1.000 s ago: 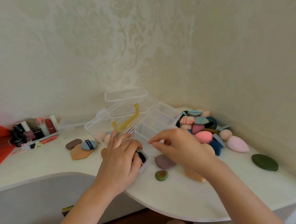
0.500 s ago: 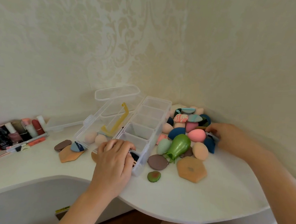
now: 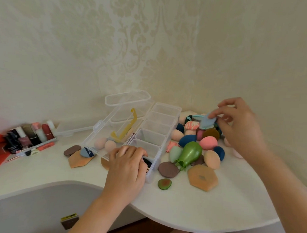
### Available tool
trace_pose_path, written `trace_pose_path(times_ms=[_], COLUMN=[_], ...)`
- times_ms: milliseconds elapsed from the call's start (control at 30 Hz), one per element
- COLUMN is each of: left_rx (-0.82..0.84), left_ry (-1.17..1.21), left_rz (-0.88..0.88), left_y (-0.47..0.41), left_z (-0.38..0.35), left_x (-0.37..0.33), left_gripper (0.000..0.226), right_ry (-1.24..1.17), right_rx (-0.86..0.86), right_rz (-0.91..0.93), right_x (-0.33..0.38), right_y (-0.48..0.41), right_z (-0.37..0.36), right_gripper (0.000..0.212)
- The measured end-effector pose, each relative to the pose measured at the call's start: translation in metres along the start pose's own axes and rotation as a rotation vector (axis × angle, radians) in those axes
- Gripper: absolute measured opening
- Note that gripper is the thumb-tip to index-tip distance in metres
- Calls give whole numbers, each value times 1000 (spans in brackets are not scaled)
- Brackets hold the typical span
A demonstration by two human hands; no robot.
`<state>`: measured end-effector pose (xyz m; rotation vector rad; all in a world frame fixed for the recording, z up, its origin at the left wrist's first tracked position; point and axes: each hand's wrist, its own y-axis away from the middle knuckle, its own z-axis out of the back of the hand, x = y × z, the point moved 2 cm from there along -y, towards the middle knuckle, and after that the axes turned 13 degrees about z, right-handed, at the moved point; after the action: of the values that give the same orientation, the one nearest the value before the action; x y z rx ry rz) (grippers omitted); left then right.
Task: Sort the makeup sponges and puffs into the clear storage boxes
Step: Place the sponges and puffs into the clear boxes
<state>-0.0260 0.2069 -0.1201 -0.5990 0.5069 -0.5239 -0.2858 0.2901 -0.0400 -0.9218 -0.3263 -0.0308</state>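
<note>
1. Two hands work over the white table [image 3: 215, 209]. The left hand [image 3: 126, 166] lies on the near end of the divided clear box [image 3: 159, 132], its fingers curled together over the nearest compartment with their tips at a black puff [image 3: 147, 162] inside. Whether they pinch it cannot be told.
2. Near the front edge lie a small green puff [image 3: 164, 183], a tan hexagonal puff [image 3: 202, 179] and a brown oval puff [image 3: 168, 169].
3. Farther back, a second clear box [image 3: 103, 132] holds two peach sponges [image 3: 110, 145].
4. Toward the far right corner, the right hand [image 3: 239, 126] pinches a light blue puff [image 3: 207, 121] between thumb and fingers, just above the pile of sponges [image 3: 208, 142].
</note>
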Motion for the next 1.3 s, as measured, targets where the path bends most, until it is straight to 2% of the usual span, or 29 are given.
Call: trace_pose_path(times_ms=[133,200,367,467,700,800,933,1067,1167,1300], left_rx=[3,1,-20,-37,-106,-91,-44,-31,-3,50], left_ry=[-12,-13,-8,-15,20,15,10,115,69,44], left_rz=[-7,-5,7,-8,54,65,68,81,26,-63], left_y=[-1,-1,0,0,5,6,5,7,3,-6], left_z=[0,1,2,2,0,0,0,5,6,8], left_x=[-1,-1,-2,-4,-3,-3,-4,-4,-4,-1], left_gripper=[30,30,29,28,28,27,28,24,29,28], right_ry=[-248,-300,-332,-323,-146,-26,76,136,89,-177], right_rx=[-25,14,167,275,397,484,556,598,624,596], right_rz=[201,309,426,434,397,378,340,357,376,278], right_x=[46,66,101,110,108,110,111,113,112,101], right_y=[-2,0,10,12,14,16,12,16,16,8], right_z=[-7,-16,-36,-49,-68,-74,-82,-90,-89,-72], right_gripper=[29,29,26,24,25,32,18,25,29,22])
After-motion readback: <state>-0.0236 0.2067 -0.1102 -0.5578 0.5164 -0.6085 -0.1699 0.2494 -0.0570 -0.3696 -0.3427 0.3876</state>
